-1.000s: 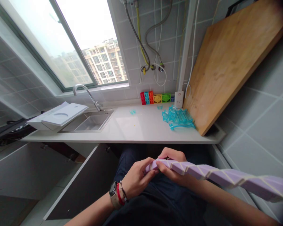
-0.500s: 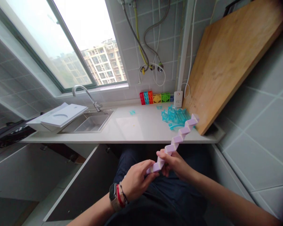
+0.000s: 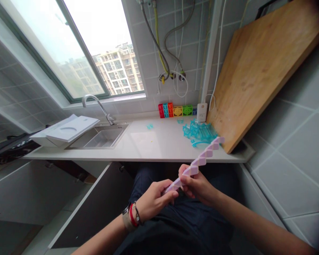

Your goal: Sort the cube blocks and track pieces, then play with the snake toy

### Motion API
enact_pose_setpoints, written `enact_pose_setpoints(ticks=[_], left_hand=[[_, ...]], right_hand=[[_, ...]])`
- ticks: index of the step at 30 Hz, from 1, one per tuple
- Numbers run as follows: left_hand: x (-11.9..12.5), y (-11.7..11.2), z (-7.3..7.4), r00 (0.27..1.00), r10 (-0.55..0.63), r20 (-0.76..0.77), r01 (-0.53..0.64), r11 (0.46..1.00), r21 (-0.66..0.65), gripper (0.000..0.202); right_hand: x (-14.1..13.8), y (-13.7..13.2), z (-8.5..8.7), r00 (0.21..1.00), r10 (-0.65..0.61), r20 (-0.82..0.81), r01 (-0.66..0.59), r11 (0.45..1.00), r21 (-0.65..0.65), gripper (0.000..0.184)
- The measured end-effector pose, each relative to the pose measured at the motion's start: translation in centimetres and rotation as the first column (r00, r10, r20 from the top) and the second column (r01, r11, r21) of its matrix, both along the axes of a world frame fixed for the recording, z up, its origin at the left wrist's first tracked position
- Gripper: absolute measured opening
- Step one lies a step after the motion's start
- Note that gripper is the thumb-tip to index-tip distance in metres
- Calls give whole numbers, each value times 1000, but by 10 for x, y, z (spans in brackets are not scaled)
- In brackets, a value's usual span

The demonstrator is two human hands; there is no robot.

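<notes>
A long lilac snake puzzle (image 3: pixel 201 160) of wedge-shaped segments slants up to the right, in front of the counter edge. My left hand (image 3: pixel 155 198) is closed round its lower end, between thumb and fingers. A little further up, my right hand (image 3: pixel 198 185) pinches the same puzzle from the right side. The puzzle's far tip reaches over the counter, near a pile of clear turquoise plastic pieces (image 3: pixel 199 130). Part of the lower end is hidden by my fingers.
On the white counter (image 3: pixel 140 141) stand a row of coloured plastic blocks (image 3: pixel 177 110) and a white box-shaped device (image 3: pixel 201 112). A wooden board (image 3: pixel 263 67) leans at the right. A sink (image 3: pixel 103 137) lies left, partly under a white box (image 3: pixel 71 128). A cabinet door (image 3: pixel 93 202) hangs open below.
The snake puzzle has rolled round, so its zigzag now looks like a straighter stepped edge, and its far tip sits slightly lower. Both hands keep hold, and my left wrist has turned.
</notes>
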State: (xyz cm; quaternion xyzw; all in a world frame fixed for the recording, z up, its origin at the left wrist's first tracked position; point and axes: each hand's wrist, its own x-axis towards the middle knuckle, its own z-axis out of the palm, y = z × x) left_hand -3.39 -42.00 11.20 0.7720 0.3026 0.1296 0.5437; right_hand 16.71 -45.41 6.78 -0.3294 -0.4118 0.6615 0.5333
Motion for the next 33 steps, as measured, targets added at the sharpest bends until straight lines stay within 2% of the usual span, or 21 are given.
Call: enact_pose_setpoints(ticks=[2, 5, 7, 11, 14, 17, 19, 21, 23, 26, 28, 33], left_hand=[[1, 1, -2, 1000, 2, 5, -2, 999, -35, 42], [2, 1, -5, 999, 44, 28, -44, 999, -3, 39], [3, 0, -6, 995, 95, 14, -95, 994, 54, 38], [4, -4, -5, 980, 188, -69, -164, 951, 263, 32], [4, -9, -3, 964, 226, -142, -155, 907, 391, 26], [5, -11, -2, 946, 264, -189, -153, 875, 460, 22], [4, -10, -2, 948, 256, -188, -149, 881, 449, 21], [3, -9, 0, 961, 219, -170, -137, 909, 394, 23], [2, -8, 2, 974, 169, -151, -115, 943, 311, 26], [1, -9, 5, 988, 101, -120, -72, 972, 222, 29], [1, -10, 6, 992, 73, -107, -48, 974, 221, 30], [3, -11, 5, 993, 61, -99, -27, 949, 314, 31]], right_hand=[[0, 0, 0, 999, -41, 16, 41, 999, 16, 38], [-3, -3, 2, 988, -125, 95, 118, 990, 77, 37], [-7, -7, 4, 966, -198, 165, 182, 978, 107, 36], [-14, -18, 7, 903, -288, 318, 249, 956, 157, 34], [-16, -22, 5, 824, -354, 443, 271, 932, 241, 32], [-14, -21, 3, 684, -458, 568, 276, 883, 381, 35], [-12, -19, 4, 661, -471, 584, 246, 872, 424, 30], [-8, -15, 8, 699, -442, 562, 197, 874, 443, 25], [-3, -12, 13, 711, -417, 566, 119, 865, 487, 29], [4, -10, 17, 655, -439, 615, 40, 833, 552, 19], [5, -11, 14, 643, -447, 622, 72, 843, 533, 21], [0, -13, 7, 683, -454, 573, 193, 868, 457, 23]])
